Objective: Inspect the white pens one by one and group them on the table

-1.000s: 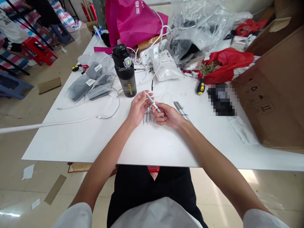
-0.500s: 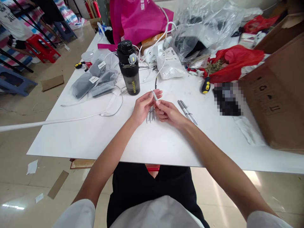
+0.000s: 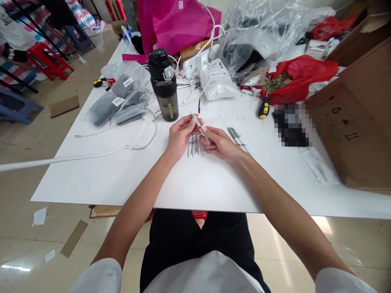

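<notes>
Both my hands meet over the middle of the white table [image 3: 128, 179], around one silver-grey pen [image 3: 197, 122]. My left hand [image 3: 180, 136] pinches its upper end between thumb and fingers. Closed around its lower part is my right hand [image 3: 218, 142]. Several white and silver pens [image 3: 192, 146] lie side by side on the table just beneath my hands, partly covered by them. To the right of my right hand, a few more grey and white pens [image 3: 240, 140] rest in a slanted row.
A black water bottle [image 3: 165, 89] stands behind my left hand. Bagged grey packages [image 3: 105, 108] and white cables [image 3: 146, 140] lie to the left. On the right are a screwdriver [image 3: 264, 108], a red plastic bag [image 3: 301, 77] and a large cardboard box [image 3: 354, 118]. A magenta bag [image 3: 180, 24] sits behind.
The pen between my hands has tilted, and more of its length shows now. My hands stay close together over the same spot. The view has shifted slightly.
</notes>
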`<state>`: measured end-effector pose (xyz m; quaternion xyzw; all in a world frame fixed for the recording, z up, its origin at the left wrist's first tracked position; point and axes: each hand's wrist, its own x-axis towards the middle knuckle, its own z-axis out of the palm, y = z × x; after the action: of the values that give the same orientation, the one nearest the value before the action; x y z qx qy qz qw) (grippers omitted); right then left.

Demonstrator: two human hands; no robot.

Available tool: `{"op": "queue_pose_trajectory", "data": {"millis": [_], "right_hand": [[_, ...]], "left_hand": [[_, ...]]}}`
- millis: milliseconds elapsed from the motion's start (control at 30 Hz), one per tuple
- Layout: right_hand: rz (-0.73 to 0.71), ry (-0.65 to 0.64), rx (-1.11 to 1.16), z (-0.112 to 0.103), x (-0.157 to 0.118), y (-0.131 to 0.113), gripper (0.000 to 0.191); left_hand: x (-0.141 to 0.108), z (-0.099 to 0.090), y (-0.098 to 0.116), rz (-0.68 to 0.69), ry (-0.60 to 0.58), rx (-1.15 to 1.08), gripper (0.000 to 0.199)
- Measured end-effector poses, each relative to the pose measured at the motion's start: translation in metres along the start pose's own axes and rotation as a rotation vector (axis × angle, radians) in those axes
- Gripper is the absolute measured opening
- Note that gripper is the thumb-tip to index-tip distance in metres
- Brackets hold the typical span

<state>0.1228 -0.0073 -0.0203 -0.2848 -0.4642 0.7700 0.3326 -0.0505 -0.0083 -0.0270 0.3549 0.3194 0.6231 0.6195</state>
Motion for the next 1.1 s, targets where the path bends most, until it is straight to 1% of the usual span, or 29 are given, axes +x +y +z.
{"op": "queue_pose_trajectory", "data": {"millis": [100,200,267,500,667,967,1100], "right_hand": [[-0.012,0.0,-0.018,0.0,0.0,-0.001,0.047],[-0.087,0.047,-0.085,-0.002,0.001,0.003,0.054],[-0.111,0.086,-0.128,-0.003,0.002,0.005,0.058],[-0.137,0.137,-0.248,-0.004,0.003,0.004,0.048],[-0.129,0.126,-0.289,-0.007,0.003,0.006,0.051],[-0.101,0.144,-0.289,-0.004,0.004,0.004,0.052],[-0.114,0.156,-0.284,-0.004,0.004,0.004,0.053]], "left_hand": [[0.002,-0.001,-0.002,0.027,0.036,0.016,0.027],[0.002,-0.001,-0.002,0.037,0.078,0.015,0.028],[0.003,-0.001,-0.001,0.042,0.095,0.001,0.029],[0.005,-0.003,0.003,0.02,0.149,-0.065,0.034],[0.005,-0.003,0.006,0.022,0.205,-0.045,0.037],[0.005,-0.006,0.009,0.058,0.205,0.009,0.047],[0.004,-0.004,0.006,0.071,0.171,0.074,0.05]]}}
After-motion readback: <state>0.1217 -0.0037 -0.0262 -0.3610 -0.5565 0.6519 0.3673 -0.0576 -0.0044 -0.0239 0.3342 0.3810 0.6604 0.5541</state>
